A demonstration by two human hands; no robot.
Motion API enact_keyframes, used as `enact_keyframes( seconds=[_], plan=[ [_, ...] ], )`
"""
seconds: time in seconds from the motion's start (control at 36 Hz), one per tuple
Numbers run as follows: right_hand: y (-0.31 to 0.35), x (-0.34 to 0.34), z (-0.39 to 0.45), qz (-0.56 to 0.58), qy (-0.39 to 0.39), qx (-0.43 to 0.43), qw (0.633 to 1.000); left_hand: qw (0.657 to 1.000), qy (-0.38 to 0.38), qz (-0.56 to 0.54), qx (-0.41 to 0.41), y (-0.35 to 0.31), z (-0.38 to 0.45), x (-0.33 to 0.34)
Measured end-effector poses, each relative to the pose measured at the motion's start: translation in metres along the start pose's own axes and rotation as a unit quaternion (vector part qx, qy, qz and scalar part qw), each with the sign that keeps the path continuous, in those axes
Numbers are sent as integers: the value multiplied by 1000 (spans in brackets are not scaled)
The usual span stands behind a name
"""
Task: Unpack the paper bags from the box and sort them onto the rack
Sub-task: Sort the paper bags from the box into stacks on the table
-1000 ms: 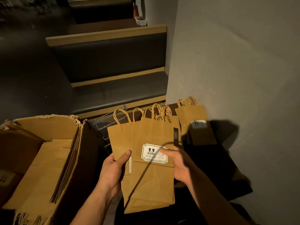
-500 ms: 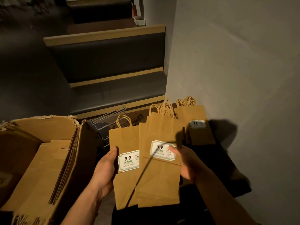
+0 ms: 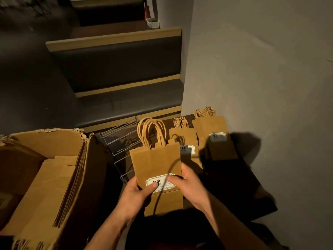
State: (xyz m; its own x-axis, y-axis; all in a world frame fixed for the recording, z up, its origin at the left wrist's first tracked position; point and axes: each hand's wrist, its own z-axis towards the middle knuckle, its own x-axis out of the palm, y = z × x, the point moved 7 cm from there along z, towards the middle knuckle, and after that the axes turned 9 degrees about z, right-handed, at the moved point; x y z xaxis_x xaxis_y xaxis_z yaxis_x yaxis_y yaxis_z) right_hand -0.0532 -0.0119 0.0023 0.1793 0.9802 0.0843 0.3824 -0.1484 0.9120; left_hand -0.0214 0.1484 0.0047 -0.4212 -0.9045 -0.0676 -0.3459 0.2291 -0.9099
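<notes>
While left hand [image 3: 137,193] and right hand [image 3: 187,184] grip bag stack [image 3: 155,159], box [image 3: 54,177] sits left

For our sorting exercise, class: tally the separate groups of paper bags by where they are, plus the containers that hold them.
Bag bundle held in both hands: 1
Bag stacks standing on the rack: 2
Bag stack in the cardboard box: 1
Cardboard box: 1
Wire rack: 1
Total: 6
</notes>
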Motion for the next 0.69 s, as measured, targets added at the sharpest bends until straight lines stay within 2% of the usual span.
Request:
enact_keyframes(
  seconds=[0.08,0.22,0.47,0.56,0.69],
  plan=[
    [-7,-5,-3,-16,-35,-26,999,1000,-18,15,10,4,1,-2],
    [-28,-14,-8,-36,-79,-15,996,994,-23,104,37,6,-2,2],
    [-53,-13,-11,-26,-49,18,998,991,-15,131,9,37,3,9],
    [-62,-13,-9,-36,-52,4,998,991,-13,130,-13,53,10,5],
    [-79,-13,-3,-53,-59,33,996,988,3,152,14,47,11,11]
  ],
)
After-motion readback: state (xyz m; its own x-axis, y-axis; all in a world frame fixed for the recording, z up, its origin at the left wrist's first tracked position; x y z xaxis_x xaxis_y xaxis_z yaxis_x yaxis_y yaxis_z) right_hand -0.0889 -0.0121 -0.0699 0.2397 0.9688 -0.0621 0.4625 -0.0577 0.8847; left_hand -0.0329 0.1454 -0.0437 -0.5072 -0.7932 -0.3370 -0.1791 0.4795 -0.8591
